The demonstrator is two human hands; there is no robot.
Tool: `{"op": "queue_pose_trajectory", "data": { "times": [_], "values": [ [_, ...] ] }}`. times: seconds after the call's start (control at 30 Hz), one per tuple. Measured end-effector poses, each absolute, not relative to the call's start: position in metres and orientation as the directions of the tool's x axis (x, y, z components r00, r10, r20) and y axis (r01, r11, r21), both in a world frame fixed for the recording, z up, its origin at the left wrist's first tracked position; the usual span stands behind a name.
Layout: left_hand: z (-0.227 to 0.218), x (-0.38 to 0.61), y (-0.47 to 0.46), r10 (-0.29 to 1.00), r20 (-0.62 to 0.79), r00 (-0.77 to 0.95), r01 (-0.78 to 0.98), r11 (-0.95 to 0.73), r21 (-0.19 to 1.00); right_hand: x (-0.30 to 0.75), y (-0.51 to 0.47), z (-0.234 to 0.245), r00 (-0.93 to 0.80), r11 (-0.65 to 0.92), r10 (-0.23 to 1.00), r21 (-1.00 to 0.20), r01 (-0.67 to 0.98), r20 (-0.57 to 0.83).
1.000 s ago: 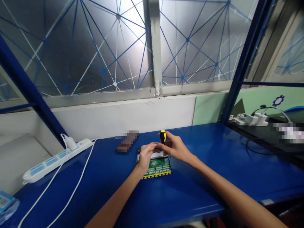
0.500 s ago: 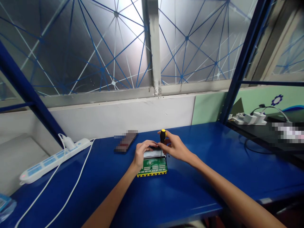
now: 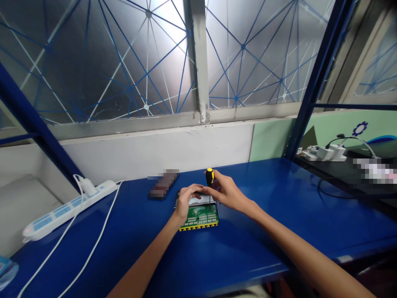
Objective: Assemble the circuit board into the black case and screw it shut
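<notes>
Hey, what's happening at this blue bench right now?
A person is working on a green circuit board lying on the blue workbench. Their right hand holds a yellow-and-black screwdriver upright, tip down on the board. Their left hand rests on the board's far edge. A white power strip lies off to the left.

Daylight enters through the frosted window [image 3: 124, 62] spanning 10 to 2 o'clock, and a blown-out glare spot [image 3: 167, 12] sits at 12 o'clock. The blue bench [image 3: 279, 215] is evenly lit, with a pale sheen at 4 o'clock. Shadows under the left hand [image 3: 186, 200] and right hand [image 3: 228, 194] are faint and soft. Hands and screwdriver [image 3: 210, 178] are sharp. Wide-angle distortion bends the posts [image 3: 319, 78] at 9 and 2 o'clock. One patch [image 3: 163, 184] near centre and another [image 3: 375, 171] at 3 o'clock are pixelated.
</notes>
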State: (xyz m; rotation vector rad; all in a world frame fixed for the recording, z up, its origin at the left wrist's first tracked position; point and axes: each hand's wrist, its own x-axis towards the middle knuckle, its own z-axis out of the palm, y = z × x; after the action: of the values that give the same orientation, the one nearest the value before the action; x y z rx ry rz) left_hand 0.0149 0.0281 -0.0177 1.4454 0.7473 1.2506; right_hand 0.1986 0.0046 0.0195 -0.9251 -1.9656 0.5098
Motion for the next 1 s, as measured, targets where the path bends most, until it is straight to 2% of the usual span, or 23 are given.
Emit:
{"op": "queue_pose_trajectory", "data": {
  "times": [0.27, 0.67, 1.0],
  "values": [
    [-0.0172, 0.0209, 0.0330, 0.942, 0.210, 0.262, -0.002, -0.218, 0.976, 0.1976, 0.0019, 0.0241, -0.334, 0.615, 0.786, -0.714, 0.336, 0.520],
    [-0.0168, 0.0237, 0.0343, 0.944, 0.165, 0.286, 0.081, -0.195, 0.978, 0.1978, 0.0027, 0.0215, -0.316, 0.678, 0.735, -0.636, 0.369, 0.600],
    [-0.0079, 0.0221, 0.0295, 0.909, 0.162, 0.384, 0.119, -0.223, 0.968, 0.2022, 0.0001, 0.0229, -0.338, 0.714, 0.695, -0.555, 0.427, 0.634]
  ]
}}
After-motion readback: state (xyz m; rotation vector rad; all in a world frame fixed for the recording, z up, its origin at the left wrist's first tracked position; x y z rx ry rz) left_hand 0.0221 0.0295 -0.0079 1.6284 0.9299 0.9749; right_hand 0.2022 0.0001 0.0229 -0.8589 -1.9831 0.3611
